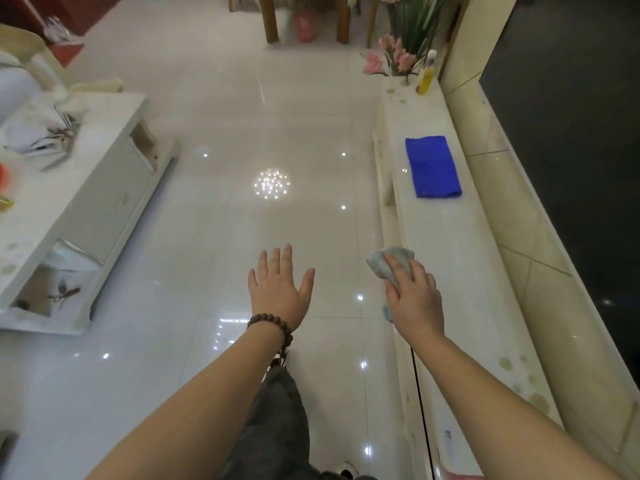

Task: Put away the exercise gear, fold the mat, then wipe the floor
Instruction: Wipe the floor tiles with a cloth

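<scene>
Right hand [414, 292] fingers grip rag [389, 263], partly hidden | left hand [280, 289] fingers spread over floor [242, 133] | blue cloth [433, 167] lies lengthwise on bench [446, 244]

Two hands [280, 289], two cloths [433, 166], one bottle [425, 79].

I see a crumpled grey cloth [388, 263] at the cabinet [450, 254] edge; a folded blue mat [433, 167] lies flat on top.
</scene>
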Tool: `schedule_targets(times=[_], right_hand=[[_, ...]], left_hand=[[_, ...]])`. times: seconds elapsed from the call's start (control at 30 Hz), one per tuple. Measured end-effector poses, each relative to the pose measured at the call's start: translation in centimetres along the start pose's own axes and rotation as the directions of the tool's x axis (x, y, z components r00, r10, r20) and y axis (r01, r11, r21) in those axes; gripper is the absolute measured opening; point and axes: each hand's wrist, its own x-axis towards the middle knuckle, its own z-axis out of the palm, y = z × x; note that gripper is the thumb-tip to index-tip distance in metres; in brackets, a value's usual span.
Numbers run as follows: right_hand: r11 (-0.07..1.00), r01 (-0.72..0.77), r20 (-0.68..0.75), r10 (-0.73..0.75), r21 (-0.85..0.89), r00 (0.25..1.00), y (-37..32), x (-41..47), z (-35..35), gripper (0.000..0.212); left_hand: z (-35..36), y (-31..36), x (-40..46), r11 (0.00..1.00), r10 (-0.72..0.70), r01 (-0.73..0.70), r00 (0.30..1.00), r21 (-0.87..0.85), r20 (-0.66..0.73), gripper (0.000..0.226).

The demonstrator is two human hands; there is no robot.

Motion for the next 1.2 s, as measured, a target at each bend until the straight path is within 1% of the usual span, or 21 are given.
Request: schedule_targets(times=[0.17,0.3,0.47,0.63,0.83,0.97,1.07,1.2], right_hand=[[1.0,-0.019,-0.025,0.019,0.01,0.999,-1.9,7.9,2.3,0.05],[0.999,-0.052,-0.032,0.052,0.013,0.998,-4.4,16.9,5.6,0.05],[0.983,-0.183,-0.015,0.183,-0.015,0.983,-8.9,29.1,8.2,0.049],[0.958,-0.283,-0.077,0.286,0.039,0.955,-10.6,39.0,8.5,0.051],[0.921,-0.388,-0.15,0.386,0.013,0.91,-8.7,49.0,8.4,0.051],[0.894,-0.449,-0.207,0.44,0.006,0.874,-5.2,56.7,9.1,0.049],[0.847,-0.53,-0.209,0.523,0.024,0.826,-1.3,63.4,9.6,0.051],[0.805,-0.592,-0.165,0.582,-0.019,0.796,3.5,72.7,8.6,0.052]], left_hand=[[0.3,-0.3,8.8,1.0,0.017,-0.016,1.0,-0.007,0.022,0.068],[0.3,-1.2,18.5,0.999,0.051,-0.051,0.998,-0.02,0.045,0.067],[-2.0,-3.1,32.3,0.992,0.116,-0.121,0.988,0.041,0.105,0.067],[-4.2,-2.1,44.6,0.98,0.177,-0.189,0.972,0.062,0.156,0.067],[-3.6,3.0,56.8,0.961,0.26,-0.273,0.941,0.032,0.218,0.067],[-1.1,8.6,65.7,0.926,0.36,-0.376,0.902,0.023,0.239,0.067],[0.7,13.7,73.3,0.894,0.419,-0.446,0.866,0.046,0.271,0.067],[1.0,21.2,83.8,0.849,0.475,-0.521,0.824,0.086,0.307,0.067]])
